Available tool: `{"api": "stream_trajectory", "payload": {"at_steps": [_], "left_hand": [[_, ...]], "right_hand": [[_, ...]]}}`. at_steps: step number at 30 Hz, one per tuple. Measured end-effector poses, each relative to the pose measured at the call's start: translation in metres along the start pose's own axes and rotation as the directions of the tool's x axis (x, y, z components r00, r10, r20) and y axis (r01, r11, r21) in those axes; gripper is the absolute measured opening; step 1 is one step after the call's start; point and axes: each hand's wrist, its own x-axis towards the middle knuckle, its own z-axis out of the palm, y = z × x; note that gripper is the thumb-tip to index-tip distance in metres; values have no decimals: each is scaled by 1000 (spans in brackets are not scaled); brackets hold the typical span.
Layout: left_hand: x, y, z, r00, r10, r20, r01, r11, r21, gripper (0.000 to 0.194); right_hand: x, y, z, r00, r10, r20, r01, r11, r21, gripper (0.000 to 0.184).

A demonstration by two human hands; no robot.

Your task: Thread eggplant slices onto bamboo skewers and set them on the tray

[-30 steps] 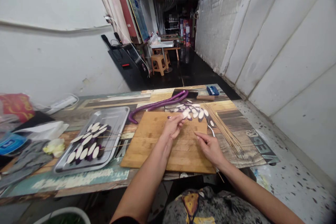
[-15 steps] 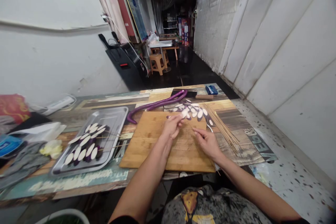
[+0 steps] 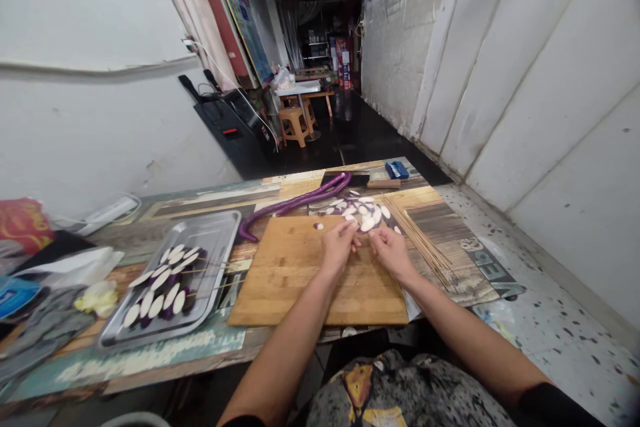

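My left hand is closed in a pinch on a pale eggplant slice above the far edge of the wooden cutting board. Close beside it, my right hand pinches a thin bamboo skewer, seen in the earlier view but now hidden by the fingers. Just past the fingertips, purple-edged eggplant slices lie in a loose pile. A small eggplant piece rests on the board. Left of the board, a metal tray holds skewered eggplant slices.
Long purple eggplants lie behind the board, near a knife with a wooden handle and a blue box. Loose bamboo skewers lie to the right. A grey cloth is at the far left.
My hands have come closer together, the right one moving left and away from me towards the slices. The skewer end that showed below my right wrist is out of sight.
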Motion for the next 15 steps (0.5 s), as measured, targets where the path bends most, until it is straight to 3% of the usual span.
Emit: {"api": "stream_trajectory", "payload": {"at_steps": [3,5,7,10,13,15], "left_hand": [[8,4,-8,972,235,5,-224,915,336,33],[16,11,-12,940,316,132,-328,722,609,42],[23,17,-14,917,300,265,-382,463,800,47],[33,23,-11,901,200,384,-422,209,882,41],[39,29,-8,879,171,446,-467,115,877,27],[41,34,-7,860,186,474,-498,111,860,18]], "right_hand": [[-11,5,-15,998,56,-35,-53,995,84,31],[-20,8,-22,995,89,-39,-84,989,120,32],[-27,10,-26,993,110,-33,-104,984,144,32],[-33,9,-27,992,124,-9,-121,978,168,32],[-34,5,-27,992,124,12,-124,975,183,33],[-34,3,-28,992,123,16,-123,974,189,33]]}}
